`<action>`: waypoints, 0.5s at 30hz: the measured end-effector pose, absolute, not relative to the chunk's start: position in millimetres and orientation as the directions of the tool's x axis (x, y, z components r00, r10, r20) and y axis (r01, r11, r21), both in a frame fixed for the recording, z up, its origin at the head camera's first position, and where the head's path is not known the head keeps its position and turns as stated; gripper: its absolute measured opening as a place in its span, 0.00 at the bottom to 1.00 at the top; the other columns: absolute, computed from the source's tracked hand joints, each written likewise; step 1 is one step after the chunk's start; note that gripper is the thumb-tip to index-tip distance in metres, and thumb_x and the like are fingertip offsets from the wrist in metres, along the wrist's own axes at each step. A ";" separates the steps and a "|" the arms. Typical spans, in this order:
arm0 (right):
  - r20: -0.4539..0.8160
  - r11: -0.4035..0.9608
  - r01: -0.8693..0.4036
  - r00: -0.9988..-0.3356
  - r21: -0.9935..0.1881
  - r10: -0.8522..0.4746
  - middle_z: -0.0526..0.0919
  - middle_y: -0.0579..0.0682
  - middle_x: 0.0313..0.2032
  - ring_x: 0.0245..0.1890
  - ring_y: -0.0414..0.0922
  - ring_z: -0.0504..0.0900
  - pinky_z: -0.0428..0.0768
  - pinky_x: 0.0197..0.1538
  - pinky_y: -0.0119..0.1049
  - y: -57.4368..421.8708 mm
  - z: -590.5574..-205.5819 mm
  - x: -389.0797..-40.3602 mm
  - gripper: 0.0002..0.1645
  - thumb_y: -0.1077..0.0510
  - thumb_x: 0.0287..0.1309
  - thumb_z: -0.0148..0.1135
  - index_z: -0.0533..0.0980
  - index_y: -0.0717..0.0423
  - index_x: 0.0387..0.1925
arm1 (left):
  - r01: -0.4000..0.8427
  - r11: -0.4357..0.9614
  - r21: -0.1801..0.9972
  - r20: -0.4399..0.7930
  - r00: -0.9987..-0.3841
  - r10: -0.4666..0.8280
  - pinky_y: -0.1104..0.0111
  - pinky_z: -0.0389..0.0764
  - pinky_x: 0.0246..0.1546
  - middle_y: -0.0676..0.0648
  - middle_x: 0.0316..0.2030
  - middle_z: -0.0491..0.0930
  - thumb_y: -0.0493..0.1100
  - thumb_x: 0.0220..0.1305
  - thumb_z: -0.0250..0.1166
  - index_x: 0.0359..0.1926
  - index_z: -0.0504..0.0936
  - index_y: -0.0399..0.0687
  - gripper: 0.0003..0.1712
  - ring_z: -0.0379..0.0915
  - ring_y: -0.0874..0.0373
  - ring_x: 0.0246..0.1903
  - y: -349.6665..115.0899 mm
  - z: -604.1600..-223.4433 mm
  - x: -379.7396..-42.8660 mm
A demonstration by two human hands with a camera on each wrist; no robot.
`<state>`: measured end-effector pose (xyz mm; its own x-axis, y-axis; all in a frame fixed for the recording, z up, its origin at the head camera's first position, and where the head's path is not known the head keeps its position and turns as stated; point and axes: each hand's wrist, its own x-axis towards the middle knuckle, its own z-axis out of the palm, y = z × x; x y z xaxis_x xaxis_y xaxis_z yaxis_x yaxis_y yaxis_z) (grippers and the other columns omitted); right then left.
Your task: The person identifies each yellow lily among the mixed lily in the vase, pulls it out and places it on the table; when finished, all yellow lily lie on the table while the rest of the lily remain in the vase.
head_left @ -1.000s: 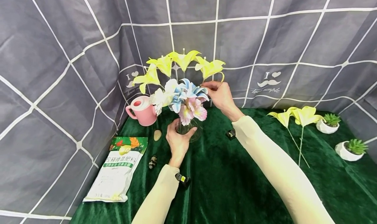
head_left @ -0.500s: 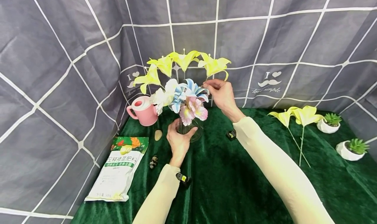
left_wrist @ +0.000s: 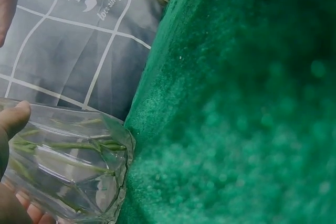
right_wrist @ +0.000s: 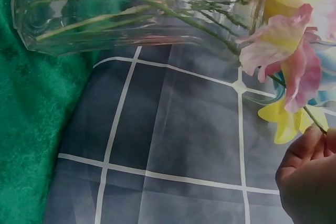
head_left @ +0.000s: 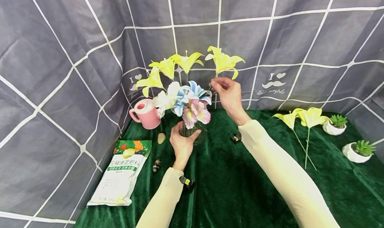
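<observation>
A clear glass vase (left_wrist: 73,174) stands on the green cloth, with several green stems inside it. My left hand (head_left: 182,144) grips the vase around its side, the thumb at the front. Out of the vase rise pink flowers (head_left: 196,114), blue flowers (head_left: 196,92), white flowers (head_left: 166,99) and, at the back, several yellow lilies (head_left: 186,62). My right hand (head_left: 230,96) pinches the stem of a yellow lily (head_left: 223,62) just below its bloom, right of the bouquet. In the right wrist view that stem (right_wrist: 315,121) runs from the fingers behind the pink petals toward the vase mouth.
Left of the vase stand a pink watering can (head_left: 147,113), a pale pebble (head_left: 161,138), a dark striped stone (head_left: 156,165) and a white-and-green bag (head_left: 118,178). Two loose yellow lilies (head_left: 311,118) lie right, near two potted succulents (head_left: 333,127). A grey checked curtain (head_left: 246,41) hangs behind.
My right hand and the pinched lily have moved right and slightly up, so its bloom now stands apart from the other yellow lilies. The left hand stays on the vase.
</observation>
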<state>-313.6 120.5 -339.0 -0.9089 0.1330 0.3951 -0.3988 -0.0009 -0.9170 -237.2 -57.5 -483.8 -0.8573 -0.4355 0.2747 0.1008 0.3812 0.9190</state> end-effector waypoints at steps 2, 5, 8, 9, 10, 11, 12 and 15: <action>0.407 -0.021 -0.414 -0.901 -0.910 0.150 0.88 0.38 0.30 0.32 0.44 0.84 0.83 0.41 0.33 121.0 -339.4 -313.2 0.09 0.59 0.64 0.67 0.85 0.60 0.41 | 0.102 0.385 0.917 0.279 -0.855 -0.437 0.54 0.77 0.60 0.48 0.55 0.80 0.56 0.38 0.85 0.58 0.80 0.57 0.42 0.76 0.49 0.56 -57.5 -484.4 -237.0; 0.416 -0.044 -0.429 -0.893 -0.902 0.174 0.88 0.38 0.30 0.32 0.39 0.84 0.82 0.41 0.31 122.6 -339.6 -312.8 0.11 0.58 0.64 0.67 0.84 0.63 0.42 | 0.111 0.394 0.913 0.292 -0.850 -0.439 0.54 0.77 0.59 0.47 0.54 0.80 0.57 0.38 0.85 0.57 0.81 0.56 0.42 0.77 0.48 0.55 -57.4 -485.3 -237.0; 0.415 -0.077 -0.435 -0.889 -0.897 0.191 0.88 0.39 0.30 0.32 0.39 0.86 0.83 0.42 0.30 124.9 -338.6 -312.7 0.11 0.59 0.63 0.67 0.83 0.64 0.42 | 0.116 0.395 0.911 0.300 -0.844 -0.444 0.54 0.77 0.59 0.47 0.54 0.80 0.56 0.37 0.85 0.57 0.81 0.55 0.42 0.77 0.48 0.54 -56.8 -484.8 -236.8; 0.414 -0.095 -0.438 -0.889 -0.894 0.197 0.88 0.40 0.30 0.32 0.40 0.86 0.84 0.43 0.32 125.7 -338.3 -312.7 0.10 0.60 0.63 0.68 0.83 0.64 0.42 | 0.116 0.397 0.911 0.302 -0.843 -0.445 0.54 0.77 0.59 0.47 0.54 0.81 0.55 0.37 0.85 0.57 0.81 0.55 0.42 0.77 0.49 0.54 -56.6 -484.5 -237.0; 0.417 -0.115 -0.444 -0.887 -0.889 0.201 0.88 0.41 0.30 0.32 0.41 0.86 0.85 0.43 0.33 126.5 -338.0 -312.9 0.10 0.60 0.63 0.68 0.83 0.64 0.41 | 0.117 0.395 0.911 0.302 -0.842 -0.447 0.54 0.77 0.59 0.47 0.54 0.81 0.54 0.37 0.86 0.57 0.81 0.55 0.42 0.77 0.49 0.54 -56.4 -484.1 -237.0; 0.418 -0.141 -0.449 -0.885 -0.882 0.207 0.89 0.42 0.30 0.32 0.42 0.86 0.85 0.44 0.35 127.2 -337.8 -313.0 0.09 0.61 0.62 0.68 0.83 0.65 0.41 | 0.116 0.395 0.911 0.302 -0.841 -0.449 0.54 0.77 0.58 0.47 0.54 0.81 0.54 0.37 0.86 0.57 0.81 0.55 0.42 0.77 0.49 0.54 -56.3 -483.7 -237.0; 0.418 -0.167 -0.454 -0.883 -0.875 0.214 0.89 0.42 0.30 0.32 0.43 0.86 0.85 0.44 0.36 128.0 -337.6 -313.3 0.09 0.62 0.62 0.68 0.83 0.65 0.40 | 0.116 0.395 0.911 0.302 -0.841 -0.449 0.54 0.77 0.58 0.47 0.54 0.81 0.53 0.37 0.86 0.57 0.81 0.55 0.42 0.77 0.49 0.54 -56.2 -483.5 -237.1; 0.419 -0.225 -0.469 -0.876 -0.854 0.237 0.89 0.44 0.29 0.30 0.44 0.86 0.85 0.42 0.37 129.9 -337.2 -313.8 0.06 0.64 0.61 0.68 0.83 0.64 0.38 | 0.118 0.397 0.910 0.304 -0.841 -0.447 0.54 0.77 0.58 0.47 0.54 0.81 0.52 0.37 0.86 0.57 0.81 0.55 0.41 0.77 0.49 0.54 -56.1 -483.1 -237.0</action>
